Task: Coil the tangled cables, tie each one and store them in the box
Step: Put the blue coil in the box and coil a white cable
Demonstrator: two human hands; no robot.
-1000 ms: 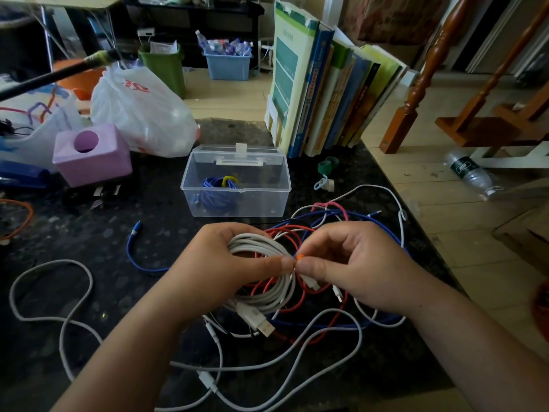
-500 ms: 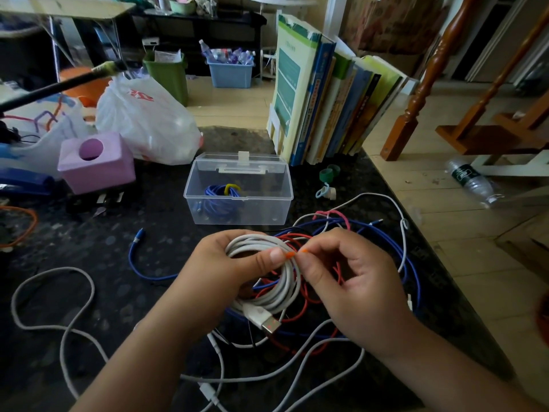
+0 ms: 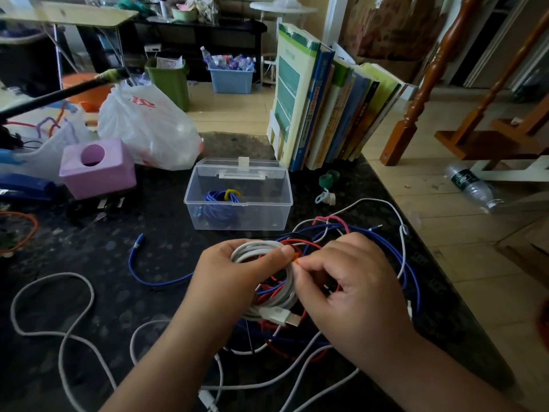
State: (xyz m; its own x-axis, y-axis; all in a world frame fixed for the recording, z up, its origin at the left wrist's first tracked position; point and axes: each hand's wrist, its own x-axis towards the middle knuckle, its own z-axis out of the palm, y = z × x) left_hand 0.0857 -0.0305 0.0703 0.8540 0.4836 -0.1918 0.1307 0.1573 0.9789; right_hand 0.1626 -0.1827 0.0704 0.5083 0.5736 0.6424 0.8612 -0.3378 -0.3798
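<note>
Dark speckled tabletop (image 3: 98, 295), cluttered room, wood floor (image 3: 463, 251).
Left hand (image 3: 228, 281) grips white coil (image 3: 264, 292); right hand (image 3: 350, 289) pinches orange tie (image 3: 296, 261) at it. Clear box (image 3: 237, 200) just behind, blue coil (image 3: 219, 206) inside; books (image 3: 326, 99) beyond.

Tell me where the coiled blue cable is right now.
In the head view, the coiled blue cable lies inside the clear box at table centre, beyond both hands.
</note>
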